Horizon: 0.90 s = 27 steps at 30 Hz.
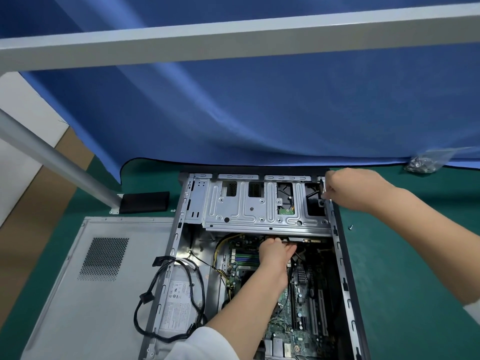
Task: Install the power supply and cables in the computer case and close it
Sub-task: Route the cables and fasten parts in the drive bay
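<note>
case: open computer case lies on its side on green mat, interior facing up
side panel: grey side panel off, flat on the mat, touching the case's left edge
psu: power supply sits in the near-left corner of the case, label up; looks seated, screws not visible
cables: black cable loop spills over the left case wall onto the panel, connectors loose; yellow wires run to the motherboard
left hand: left hand reaches under the drive cage, fingers extended forward close together onto a dark cable or connector; grip itself hidden, cannot tell if pinching
right hand: right hand at far-right case corner, fingers curled, pinching a small black part at the cage edge
handling: cables soft, springy, light, take them by the plug body, not the wire; board fragile; case and panel stiff sheet metal with sharp edges
room: tight gap under the cage; open mat right of case; loose screw there, screw bag far right
</note>
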Motion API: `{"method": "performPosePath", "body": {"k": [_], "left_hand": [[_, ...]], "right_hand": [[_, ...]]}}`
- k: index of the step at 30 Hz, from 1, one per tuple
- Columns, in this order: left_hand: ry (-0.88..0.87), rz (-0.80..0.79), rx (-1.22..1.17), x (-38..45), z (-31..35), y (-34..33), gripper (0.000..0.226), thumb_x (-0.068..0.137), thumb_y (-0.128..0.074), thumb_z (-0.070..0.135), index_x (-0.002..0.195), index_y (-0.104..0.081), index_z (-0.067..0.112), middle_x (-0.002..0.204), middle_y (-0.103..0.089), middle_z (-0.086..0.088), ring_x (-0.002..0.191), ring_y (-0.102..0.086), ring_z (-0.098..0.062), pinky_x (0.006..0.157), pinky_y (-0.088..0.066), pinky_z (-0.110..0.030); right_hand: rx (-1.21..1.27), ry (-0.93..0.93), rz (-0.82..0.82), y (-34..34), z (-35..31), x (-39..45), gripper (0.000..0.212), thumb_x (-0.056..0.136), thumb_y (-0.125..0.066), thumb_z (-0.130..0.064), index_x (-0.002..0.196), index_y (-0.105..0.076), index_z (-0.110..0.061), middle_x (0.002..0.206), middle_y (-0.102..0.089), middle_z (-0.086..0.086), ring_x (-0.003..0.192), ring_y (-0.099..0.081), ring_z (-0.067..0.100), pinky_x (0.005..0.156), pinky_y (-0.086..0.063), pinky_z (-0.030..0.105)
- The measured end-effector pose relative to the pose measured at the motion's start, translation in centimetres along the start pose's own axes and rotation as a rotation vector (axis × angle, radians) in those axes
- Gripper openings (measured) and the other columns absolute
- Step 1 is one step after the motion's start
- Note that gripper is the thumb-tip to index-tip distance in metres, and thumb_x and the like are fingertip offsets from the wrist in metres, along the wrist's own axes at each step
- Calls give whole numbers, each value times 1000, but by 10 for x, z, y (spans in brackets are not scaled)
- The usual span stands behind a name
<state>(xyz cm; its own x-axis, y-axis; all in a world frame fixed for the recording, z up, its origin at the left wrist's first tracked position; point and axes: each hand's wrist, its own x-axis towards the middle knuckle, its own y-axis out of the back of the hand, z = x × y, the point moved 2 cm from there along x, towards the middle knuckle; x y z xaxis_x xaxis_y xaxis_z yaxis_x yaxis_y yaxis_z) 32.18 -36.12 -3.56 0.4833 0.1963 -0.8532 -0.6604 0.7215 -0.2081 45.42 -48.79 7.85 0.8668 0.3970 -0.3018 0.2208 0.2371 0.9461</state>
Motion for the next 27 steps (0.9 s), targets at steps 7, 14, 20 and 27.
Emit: {"method": "performPosePath", "body": {"k": [7,14,20,27], "left_hand": [[-4,17,-21,-3,3,-1,37,102,-33,4,139,-34,-3,131,-49,-24,71,-58,-16,99,-45,-36],[-5,-2,-77,-10,4,-2,39,102,-34,5,141,-32,-3,135,-45,-25,87,-58,-21,94,-47,-31],[49,-64,-199,-17,-1,0,51,101,-38,1,149,-22,6,147,-33,-20,128,-44,-36,108,-38,-42],[76,-47,-286,-15,-4,-5,56,101,-35,2,151,-13,13,155,-22,-13,136,-34,-37,109,-35,-45]], "right_hand": [[-129,11,95,2,-9,1,27,94,-48,-31,73,-44,-14,72,-51,-1,70,-48,26,54,-29,27],[-31,-45,31,2,-4,5,41,96,-45,-35,61,-35,-16,64,-42,-2,69,-49,26,59,-34,28],[0,1,44,-1,-5,3,12,94,-51,-23,86,-50,-13,95,-65,4,77,-54,26,45,-23,24],[83,106,66,-4,-2,1,33,76,-45,8,81,-44,-25,88,-53,-11,86,-56,15,46,-20,22]]}}
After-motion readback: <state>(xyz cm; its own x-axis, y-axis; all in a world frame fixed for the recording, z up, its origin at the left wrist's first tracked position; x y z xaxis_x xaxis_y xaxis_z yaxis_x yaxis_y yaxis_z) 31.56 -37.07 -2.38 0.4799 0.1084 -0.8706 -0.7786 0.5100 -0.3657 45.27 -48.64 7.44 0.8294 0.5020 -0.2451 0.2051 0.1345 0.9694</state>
